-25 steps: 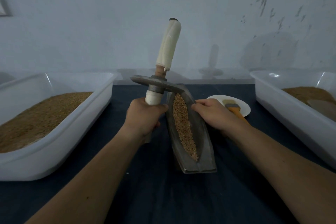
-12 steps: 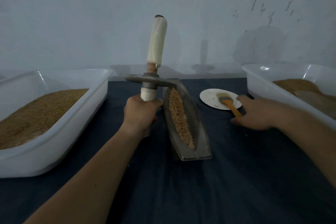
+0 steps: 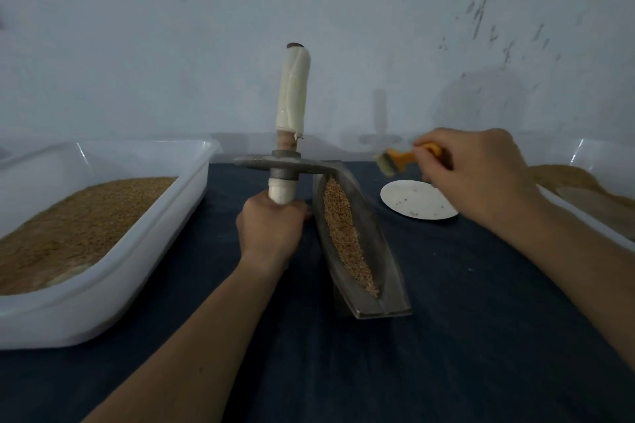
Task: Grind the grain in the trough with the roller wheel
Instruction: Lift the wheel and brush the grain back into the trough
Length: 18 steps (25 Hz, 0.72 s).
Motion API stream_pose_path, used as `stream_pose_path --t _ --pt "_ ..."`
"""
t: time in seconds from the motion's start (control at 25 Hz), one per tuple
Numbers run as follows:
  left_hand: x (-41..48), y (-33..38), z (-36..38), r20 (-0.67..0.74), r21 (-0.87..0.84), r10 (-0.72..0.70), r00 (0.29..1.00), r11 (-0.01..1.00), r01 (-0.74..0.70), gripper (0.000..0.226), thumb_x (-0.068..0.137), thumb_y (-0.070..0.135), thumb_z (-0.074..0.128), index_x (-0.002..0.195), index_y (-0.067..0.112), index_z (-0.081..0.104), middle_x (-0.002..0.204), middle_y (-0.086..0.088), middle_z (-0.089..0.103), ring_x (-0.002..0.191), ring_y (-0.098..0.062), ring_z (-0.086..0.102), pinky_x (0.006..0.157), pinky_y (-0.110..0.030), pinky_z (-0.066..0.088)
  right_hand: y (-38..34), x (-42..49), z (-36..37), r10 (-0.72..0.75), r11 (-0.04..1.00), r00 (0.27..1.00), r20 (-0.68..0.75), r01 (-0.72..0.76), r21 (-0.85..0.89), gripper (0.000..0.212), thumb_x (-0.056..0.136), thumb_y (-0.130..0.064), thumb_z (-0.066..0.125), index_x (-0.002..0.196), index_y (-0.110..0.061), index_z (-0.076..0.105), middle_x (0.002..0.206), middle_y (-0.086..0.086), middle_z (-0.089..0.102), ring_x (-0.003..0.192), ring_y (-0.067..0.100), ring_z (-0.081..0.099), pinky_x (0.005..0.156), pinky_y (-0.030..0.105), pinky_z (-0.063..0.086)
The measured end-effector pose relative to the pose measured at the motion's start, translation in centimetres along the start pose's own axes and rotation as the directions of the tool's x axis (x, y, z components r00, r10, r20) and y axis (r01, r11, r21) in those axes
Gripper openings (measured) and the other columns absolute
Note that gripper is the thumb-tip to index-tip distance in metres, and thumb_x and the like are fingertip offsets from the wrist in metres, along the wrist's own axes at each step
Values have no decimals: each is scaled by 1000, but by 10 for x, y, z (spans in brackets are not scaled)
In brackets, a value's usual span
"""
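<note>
A narrow metal trough (image 3: 386, 271) lies on the dark cloth at centre, with a line of brown grain (image 3: 345, 233) along its groove. The roller wheel (image 3: 275, 164) is a flat metal disc on an axle with white-wrapped handles; it is held upright, disc level, just left of the trough's far end. My left hand (image 3: 271, 228) grips the lower handle. My right hand (image 3: 481, 175) holds a small orange-handled brush (image 3: 400, 160) in the air above a white plate (image 3: 419, 200), to the right of the trough.
A white plastic tub (image 3: 137, 271) with brown grain stands at the left. Another white tub (image 3: 584, 213) with grain sits at the right edge, partly behind my right arm. A pale wall closes off the back of the table.
My right hand left the trough's rim, reached right to the plate and lifted the brush off it. The left hand kept holding the roller wheel upright.
</note>
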<state>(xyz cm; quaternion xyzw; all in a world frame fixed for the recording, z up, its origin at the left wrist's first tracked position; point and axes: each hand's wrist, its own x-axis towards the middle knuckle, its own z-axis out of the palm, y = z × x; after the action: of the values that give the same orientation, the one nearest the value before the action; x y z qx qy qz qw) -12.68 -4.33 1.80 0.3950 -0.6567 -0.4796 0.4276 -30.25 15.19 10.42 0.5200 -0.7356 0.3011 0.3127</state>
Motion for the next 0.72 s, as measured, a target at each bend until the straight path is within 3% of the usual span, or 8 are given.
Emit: stream_pose_path --t 0.12,0.28,0.44,0.72 --pt "-1 0 -1 -54 9 14 998 1000 -14 15 74 27 65 73 12 68 67 -7 70 66 -29 68 52 -38 55 -34 11 20 -156 987 988 14 155 29 16 99 -27 63 96 -18 76 62 -8 63 50 3 54 52 22 47" --pt "-3 -1 -2 -79 -14 28 996 999 -29 18 76 27 66 72 9 64 65 -12 66 59 -27 64 48 -33 50 -49 25 48 -146 989 979 143 142 35 27 103 -30 54 99 -12 74 71 1 67 60 15 60 62 38 52" --pt "-1 -2 -1 -61 -21 38 997 999 -40 16 76 27 67 72 12 63 64 -10 66 61 -28 66 51 -38 54 -55 15 57 -145 989 948 282 145 21 37 105 -37 45 98 -14 73 73 0 67 63 16 60 66 41 52" --pt "0 -3 1 -65 18 63 996 998 -62 13 76 28 66 70 16 63 62 -4 65 61 -24 66 53 -38 55 -81 -21 14 -170 984 911 376 180 7 37 100 -41 39 82 -26 67 58 -12 54 51 4 53 52 23 44"
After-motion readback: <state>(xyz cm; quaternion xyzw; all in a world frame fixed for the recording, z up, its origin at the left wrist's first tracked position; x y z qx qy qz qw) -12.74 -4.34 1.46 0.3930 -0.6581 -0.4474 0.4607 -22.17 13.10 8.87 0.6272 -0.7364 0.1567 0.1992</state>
